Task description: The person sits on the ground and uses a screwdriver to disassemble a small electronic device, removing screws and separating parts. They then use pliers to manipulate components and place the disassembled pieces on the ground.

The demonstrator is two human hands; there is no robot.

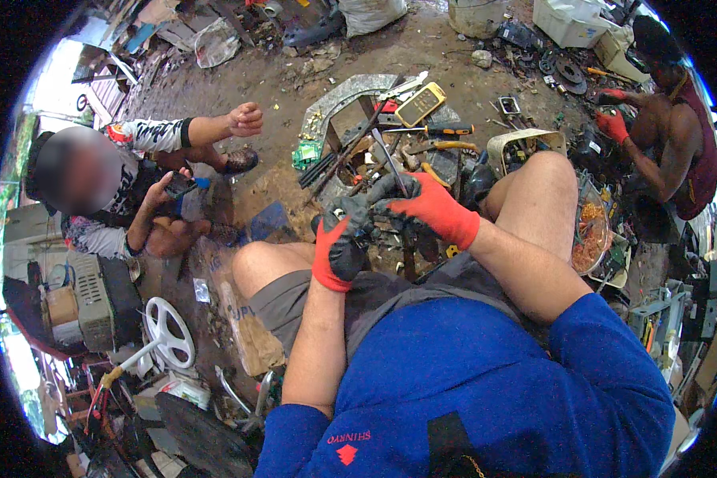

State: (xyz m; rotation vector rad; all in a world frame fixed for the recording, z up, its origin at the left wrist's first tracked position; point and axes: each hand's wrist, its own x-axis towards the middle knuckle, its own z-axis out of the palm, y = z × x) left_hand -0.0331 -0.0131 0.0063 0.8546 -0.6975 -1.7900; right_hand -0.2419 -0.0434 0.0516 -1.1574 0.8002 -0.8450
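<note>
Two gloved hands meet between the knees, both in red/grey work gloves. Left hand (pixel 341 248) is curled tight round a small dark part (pixel 360 227), fingers closed on it; most of the part is hidden by the glove, can't tell what it is. Right hand (pixel 424 205) is closed on a screwdriver (pixel 390 163), fist w/ thumb side toward the left hand; the metal shaft sticks up and away from the fist, angled slightly left. Both hands touching or nearly so, right above the ground clutter.

Just beyond the hands on the dirt: an orange-handled screwdriver (pixel 442 130) lying flat, a yellow flat device (pixel 421 103) w/ a grey face, a green circuit board (pixel 304 153) to the left, dark rods (pixel 327 167) beside it. A curved metal rim (pixel 338 95) arcs behind them. Right of the knee, a bowl (pixel 591 231) w/ orange wire scraps.

Left side: a seated person holds a phone (pixel 180 186) in one hand, other fist (pixel 245 119) raised. Far right: another person w/ red gloves (pixel 612 123) bent over scrap. White fan wheel (pixel 169 331) lower left, near a grey casing (pixel 95 303).
</note>
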